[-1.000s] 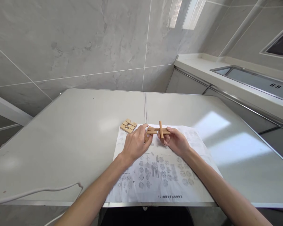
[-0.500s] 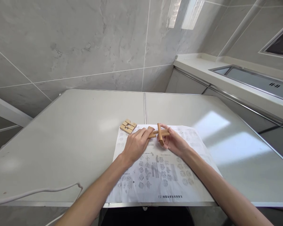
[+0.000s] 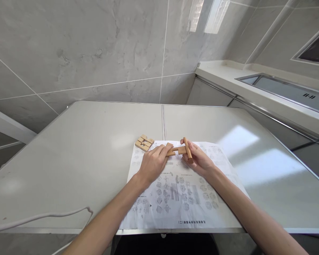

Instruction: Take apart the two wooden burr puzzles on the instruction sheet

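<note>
Between my hands, above the paper sheet, are notched wooden puzzle pieces. My left hand [image 3: 155,159] is closed on the left end of a notched wooden puzzle piece [image 3: 181,150] that lies sideways. Its cut-out shows between the hands. My right hand [image 3: 198,157] is closed on a wooden puzzle bar [image 3: 188,150] set crosswise at the right part of the notched piece. Whether the two are interlocked I cannot tell. Just beyond my left hand lies a flat square of joined wooden pieces [image 3: 144,142] with a gap in its middle.
A large printed sheet [image 3: 180,216] with small puzzle diagrams lies under my hands on the white table [image 3: 95,141]. A white cable [image 3: 50,214] crosses the table's left front. Behind is a grey tiled wall [image 3: 95,46]; a counter with a sink [image 3: 289,92] stands right.
The crosswise bar has moved right along the notched piece, uncovering its cut-out. My right hand's fingers have shifted onto the bar. My left hand has stayed almost still.
</note>
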Demonstrator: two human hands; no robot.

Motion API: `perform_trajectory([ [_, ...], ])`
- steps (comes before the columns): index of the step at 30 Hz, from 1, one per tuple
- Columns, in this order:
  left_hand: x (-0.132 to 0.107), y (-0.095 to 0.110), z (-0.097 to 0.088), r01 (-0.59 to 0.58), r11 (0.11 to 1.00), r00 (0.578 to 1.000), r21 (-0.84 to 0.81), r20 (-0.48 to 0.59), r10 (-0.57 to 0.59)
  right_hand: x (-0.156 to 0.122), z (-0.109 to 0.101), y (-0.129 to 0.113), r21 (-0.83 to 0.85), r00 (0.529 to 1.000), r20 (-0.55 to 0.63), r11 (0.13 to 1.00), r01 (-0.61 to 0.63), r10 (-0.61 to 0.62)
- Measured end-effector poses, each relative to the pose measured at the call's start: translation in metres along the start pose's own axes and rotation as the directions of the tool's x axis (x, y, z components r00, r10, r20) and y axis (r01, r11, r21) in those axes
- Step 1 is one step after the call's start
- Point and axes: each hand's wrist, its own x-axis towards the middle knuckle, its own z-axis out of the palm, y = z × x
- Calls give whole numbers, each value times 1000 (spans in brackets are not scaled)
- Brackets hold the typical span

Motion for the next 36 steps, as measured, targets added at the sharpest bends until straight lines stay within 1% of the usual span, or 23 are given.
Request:
perform_trajectory([
  [3,0,0,1,-5,1000,1000,-5,-6,5,0,-1,1,27,999,-39,999,18,-17],
  [6,0,0,1,-6,1000,1000,-17,-12,5,1,2,-1,47,999,-50,999,21,-19],
  [11,1,0,0,10,1000,1000,-16,12,-9,1,6,-8,82,999,-37,997,4,-1],
  [17,0,0,1,12,1000,1000,-3,18,-12,1,6,-9,95,999,-30,995,-15,18],
  [25,0,-1,2,1,1000,1000,-4,13,-1,1,7,-10,130,999,-51,991,10,-4],
  [31,1,0,1,-22,1000,1000,17,16,22,1,11,-12,112,997,-79,993,20,-11],
  [36,1,0,2,-26,999,1000,23,16,26,1,9,-10,112,995,-93,993,32,-22],
])
